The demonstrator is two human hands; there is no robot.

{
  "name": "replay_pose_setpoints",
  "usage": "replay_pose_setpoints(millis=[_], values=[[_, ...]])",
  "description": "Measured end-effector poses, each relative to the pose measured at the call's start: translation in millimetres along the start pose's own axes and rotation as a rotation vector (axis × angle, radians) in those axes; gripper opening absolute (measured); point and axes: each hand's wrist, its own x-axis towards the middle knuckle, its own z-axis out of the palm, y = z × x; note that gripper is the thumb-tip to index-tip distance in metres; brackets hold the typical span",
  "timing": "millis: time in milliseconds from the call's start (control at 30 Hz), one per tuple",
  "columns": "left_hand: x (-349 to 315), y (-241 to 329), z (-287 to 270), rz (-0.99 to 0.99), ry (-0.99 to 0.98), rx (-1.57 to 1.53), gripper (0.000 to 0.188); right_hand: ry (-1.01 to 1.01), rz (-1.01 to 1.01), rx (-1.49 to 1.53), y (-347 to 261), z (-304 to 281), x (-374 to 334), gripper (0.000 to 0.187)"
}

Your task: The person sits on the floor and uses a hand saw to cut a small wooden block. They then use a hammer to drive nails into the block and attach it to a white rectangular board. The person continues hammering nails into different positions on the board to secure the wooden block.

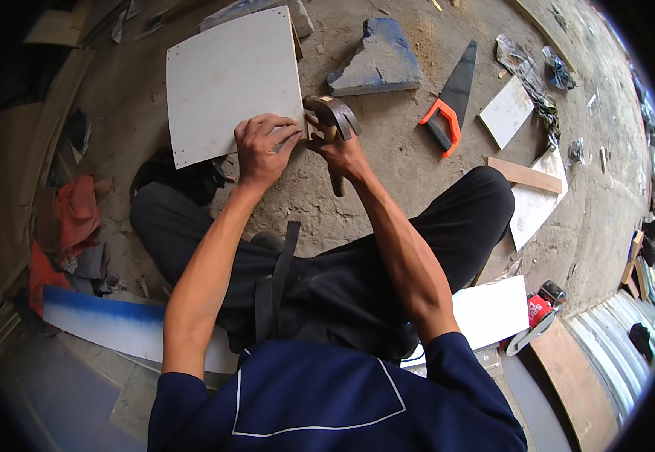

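Observation:
A white board panel (229,87) with small dark marks at its corners stands in front of me, its top face tilted. At its near right corner my left hand (263,147) rests with bent fingers pinched together; whatever they hold is too small to make out. My right hand (338,151) is closed around the wooden handle (338,184) of a claw hammer (330,113). The hammer's dark metal head sits just right of the panel's edge, close to my left fingertips. Part of the handle is hidden by my right hand.
A broken concrete block (378,60) with blue paint lies beyond the hammer. To the right are a handsaw (451,102) with an orange and black handle, a white board offcut (506,111) and a wooden strip (523,175). Orange cloth (77,215) lies at left.

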Motion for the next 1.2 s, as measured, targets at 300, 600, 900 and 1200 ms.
replay_pose_setpoints(millis=[300,600,900,1200], values=[[5.4,-15.9,-4.6,0.112,-0.052,-0.076,0.01,0.087,0.306,-0.02,-66.0,-24.0,-17.0,0.039],[6.1,-26.5,-0.5,0.127,-0.043,-0.18,0.013,0.072,0.37,-0.423,-116.3,-6.7,-36.8,0.043],[8.5,-35.8,1.7,0.13,-0.111,-0.253,0.013,-0.011,0.069,-0.375,-24.3,-0.2,-10.6,0.063],[7.5,-38.1,1.4,0.085,-0.142,-0.254,0.015,-0.063,-0.031,-0.481,-20.5,-0.4,0.6,0.063]])
